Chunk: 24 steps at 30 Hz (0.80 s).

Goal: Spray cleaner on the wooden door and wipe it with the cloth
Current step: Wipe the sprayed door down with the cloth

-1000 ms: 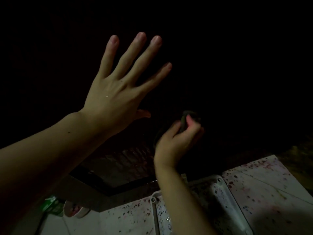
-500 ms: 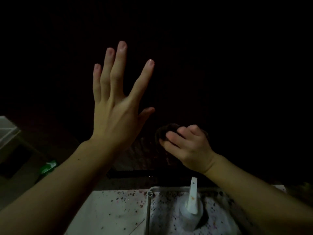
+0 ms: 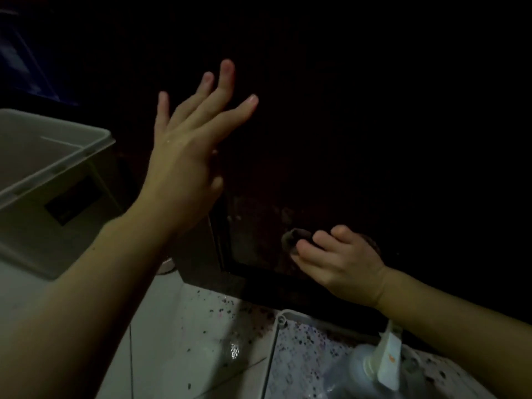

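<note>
Flanking a speckled tiled floor (image 3: 184, 335), dim wooden door (image 3: 259, 226); right hand (image 3: 339, 263) pinching cloth (image 3: 296, 239), left hand (image 3: 184, 156) spread.

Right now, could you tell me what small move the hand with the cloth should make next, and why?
Probably a short wiping stroke sideways along the panel's lower part. The right hand grips the dark cloth low on the wooden door, where pale smears still show just left of it. The left hand, fingers spread, seems to steady the door.
</note>
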Each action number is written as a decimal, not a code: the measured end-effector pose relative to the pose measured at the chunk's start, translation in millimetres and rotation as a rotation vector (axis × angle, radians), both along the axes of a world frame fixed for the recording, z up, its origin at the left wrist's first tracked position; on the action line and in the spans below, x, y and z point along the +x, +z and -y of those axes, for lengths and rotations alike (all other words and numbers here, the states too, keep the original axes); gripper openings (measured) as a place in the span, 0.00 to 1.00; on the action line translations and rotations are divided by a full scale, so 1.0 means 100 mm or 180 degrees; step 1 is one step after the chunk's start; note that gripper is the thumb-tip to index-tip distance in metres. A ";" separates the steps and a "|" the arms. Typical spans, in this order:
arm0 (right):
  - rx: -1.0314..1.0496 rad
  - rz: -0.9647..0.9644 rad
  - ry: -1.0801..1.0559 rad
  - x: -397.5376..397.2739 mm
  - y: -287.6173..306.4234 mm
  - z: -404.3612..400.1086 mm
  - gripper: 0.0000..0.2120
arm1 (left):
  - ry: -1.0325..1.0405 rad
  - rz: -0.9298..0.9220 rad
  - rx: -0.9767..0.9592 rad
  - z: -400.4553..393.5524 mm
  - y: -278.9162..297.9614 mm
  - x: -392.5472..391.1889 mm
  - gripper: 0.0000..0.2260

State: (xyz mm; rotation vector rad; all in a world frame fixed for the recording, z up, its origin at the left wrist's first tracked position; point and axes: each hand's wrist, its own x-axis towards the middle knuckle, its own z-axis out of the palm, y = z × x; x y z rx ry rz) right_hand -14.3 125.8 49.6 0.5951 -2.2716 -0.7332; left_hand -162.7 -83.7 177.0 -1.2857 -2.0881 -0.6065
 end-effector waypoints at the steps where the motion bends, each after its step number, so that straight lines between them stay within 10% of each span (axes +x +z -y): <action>1: -0.0068 -0.0092 0.0038 -0.04 0.09 0.04 0.08 | -0.0082 0.0088 0.0028 0.03 0.01 -0.01 0.31; 6: -0.0604 -0.1280 -0.0004 -0.46 0.77 0.34 0.07 | -0.0270 0.0088 -0.0002 0.20 -0.02 -0.08 0.30; 14: 0.0326 0.0538 0.0016 -0.40 -0.08 0.34 0.09 | -0.0011 0.0146 -0.0705 0.27 -0.54 -0.12 0.38; 21: -0.0533 -0.0931 -0.0061 -0.73 0.72 0.61 0.10 | -0.0091 0.0312 -0.0551 0.28 -0.62 -0.17 0.38; 24: -0.0136 -0.0402 0.0048 -0.78 0.49 0.63 0.10 | -0.0184 0.0615 -0.0261 0.30 -0.58 -0.14 0.35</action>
